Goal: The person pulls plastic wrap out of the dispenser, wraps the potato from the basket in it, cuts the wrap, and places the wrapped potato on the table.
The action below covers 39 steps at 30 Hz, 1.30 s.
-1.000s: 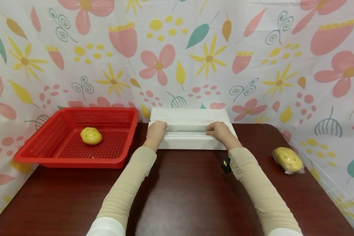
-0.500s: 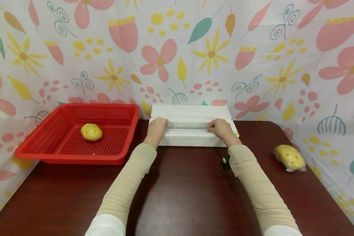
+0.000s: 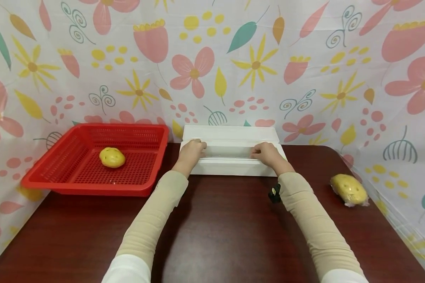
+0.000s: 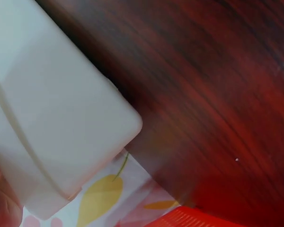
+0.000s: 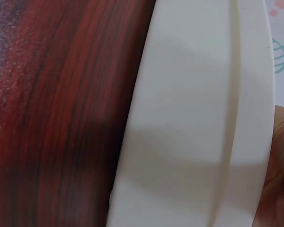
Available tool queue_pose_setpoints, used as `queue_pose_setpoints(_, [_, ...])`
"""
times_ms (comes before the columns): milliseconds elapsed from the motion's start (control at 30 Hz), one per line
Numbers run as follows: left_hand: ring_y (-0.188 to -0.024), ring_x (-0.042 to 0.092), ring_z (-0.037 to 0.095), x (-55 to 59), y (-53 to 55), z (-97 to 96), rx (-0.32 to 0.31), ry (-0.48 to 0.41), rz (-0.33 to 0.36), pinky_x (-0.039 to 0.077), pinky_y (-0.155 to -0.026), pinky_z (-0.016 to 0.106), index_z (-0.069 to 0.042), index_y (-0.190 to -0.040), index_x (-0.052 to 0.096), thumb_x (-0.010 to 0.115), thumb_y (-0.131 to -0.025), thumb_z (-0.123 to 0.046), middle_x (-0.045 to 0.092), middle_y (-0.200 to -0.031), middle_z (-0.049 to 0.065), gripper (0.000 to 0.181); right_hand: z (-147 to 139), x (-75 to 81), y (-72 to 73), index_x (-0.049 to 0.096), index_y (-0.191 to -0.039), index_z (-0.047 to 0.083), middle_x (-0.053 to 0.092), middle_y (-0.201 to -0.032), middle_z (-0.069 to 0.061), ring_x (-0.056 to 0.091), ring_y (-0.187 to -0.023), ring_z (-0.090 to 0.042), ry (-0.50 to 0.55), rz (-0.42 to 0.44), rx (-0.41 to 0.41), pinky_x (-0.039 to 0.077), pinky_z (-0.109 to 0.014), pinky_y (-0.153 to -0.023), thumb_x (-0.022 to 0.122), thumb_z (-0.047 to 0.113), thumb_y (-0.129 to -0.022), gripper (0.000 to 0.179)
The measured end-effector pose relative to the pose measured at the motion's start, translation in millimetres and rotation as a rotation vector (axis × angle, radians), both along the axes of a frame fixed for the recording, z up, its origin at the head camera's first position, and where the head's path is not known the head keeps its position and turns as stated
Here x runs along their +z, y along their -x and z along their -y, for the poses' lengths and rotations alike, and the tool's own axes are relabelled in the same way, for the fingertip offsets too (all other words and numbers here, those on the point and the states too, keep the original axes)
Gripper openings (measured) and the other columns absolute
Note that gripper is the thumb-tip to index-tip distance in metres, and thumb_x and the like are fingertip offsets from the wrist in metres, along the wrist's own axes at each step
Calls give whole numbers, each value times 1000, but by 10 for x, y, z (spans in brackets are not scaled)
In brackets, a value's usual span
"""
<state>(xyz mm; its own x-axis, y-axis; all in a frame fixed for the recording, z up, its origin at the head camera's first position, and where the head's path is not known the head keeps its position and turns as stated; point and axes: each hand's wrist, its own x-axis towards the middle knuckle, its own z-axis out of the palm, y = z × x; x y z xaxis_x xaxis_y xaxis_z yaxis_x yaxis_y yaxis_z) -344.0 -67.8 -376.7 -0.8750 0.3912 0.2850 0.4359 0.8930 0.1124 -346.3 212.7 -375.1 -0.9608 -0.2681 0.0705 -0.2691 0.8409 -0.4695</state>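
A long white cling film dispenser (image 3: 230, 167) lies at the back of the table, its lid (image 3: 230, 133) raised. Clear cling film (image 3: 226, 152) shows in its open slot between the hands. My left hand (image 3: 191, 154) is over the left end of the slot, fingers curled down at the film. At the right end, my right hand (image 3: 269, 154) pinches the film with thumb and fingers. The fingertips are partly hidden. Both wrist views show mostly the dispenser's smooth front, with only bits of the left hand (image 4: 2, 203) and right hand (image 5: 280, 175).
A red plastic basket (image 3: 95, 189) stands at the left with a yellow potato (image 3: 112, 157) in it. Near the table's right edge lies a potato wrapped in film (image 3: 348, 190). A flowered curtain (image 3: 212, 59) hangs right behind the dispenser.
The head view has shifted slightly. My left hand has edged toward the middle of the slot, its fingers now a little more visible. The right hand stays at its end; the dispenser has not moved.
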Motion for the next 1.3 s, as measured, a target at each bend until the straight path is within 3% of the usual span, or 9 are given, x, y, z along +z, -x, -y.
queue_pose_setpoints(100, [-94,62,23,23,9,11,-14,0,45,53,-80,32,-8,-99,72,73,-81,-21,66,-97,8,22,11,11,-24,71,-91,2,69,-90,-14,59,-78,-26,17,3,-3,47,-39,-72,62,12,-91,13])
queue_pose_setpoints(333, [-83,60,19,29,31,41,-62,-61,86,51,-77,31,-14,-87,75,67,-87,-25,65,-86,3,14,5,27,-69,68,-95,1,67,-90,-15,60,-81,-28,37,-20,-25,48,-42,-74,59,14,-94,16])
queue_pose_setpoints(467, [-91,63,18,18,48,32,-55,-65,121,51,-83,33,-14,-95,74,67,-87,-32,69,-96,2,21,-26,13,-73,68,-98,1,67,-92,-16,60,-83,-29,44,-40,-24,48,-43,-75,57,14,-95,17])
queue_pose_setpoints(667, [-107,63,18,12,64,3,-55,36,116,50,-91,35,-17,-112,71,66,-86,-36,70,-113,0,33,-81,-50,-90,68,-99,2,67,-92,-14,61,-85,-28,65,-75,27,49,-43,-76,57,14,-95,16])
queue_pose_setpoints(767, [-95,65,18,25,78,-15,-63,71,106,52,-81,33,-16,-100,73,67,-85,-35,72,-102,0,25,-108,-64,-111,68,-98,2,68,-91,-13,62,-87,-29,67,-118,68,49,-45,-78,58,11,-94,14])
queue_pose_setpoints(867, [-77,58,16,32,79,-14,-67,74,122,47,-69,31,-11,-82,66,69,-85,-31,67,-84,1,20,-109,-70,-135,68,-97,1,68,-92,-14,62,-90,-31,61,-148,96,50,-47,-81,59,8,-92,12])
queue_pose_setpoints(967, [-74,50,14,34,56,4,-64,48,152,45,-68,28,-10,-79,65,71,-85,-26,62,-82,2,18,-101,-81,-148,69,-95,0,68,-91,-15,62,-88,-31,57,-176,117,50,-47,-82,60,4,-90,10])
queue_pose_setpoints(1300, [-89,59,20,78,63,3,-76,11,223,51,-80,32,-7,-97,70,70,-86,-19,64,-100,7,16,-102,-44,-154,71,-92,1,70,-93,-15,64,-89,-30,21,-257,126,51,-45,-82,62,3,-88,9])
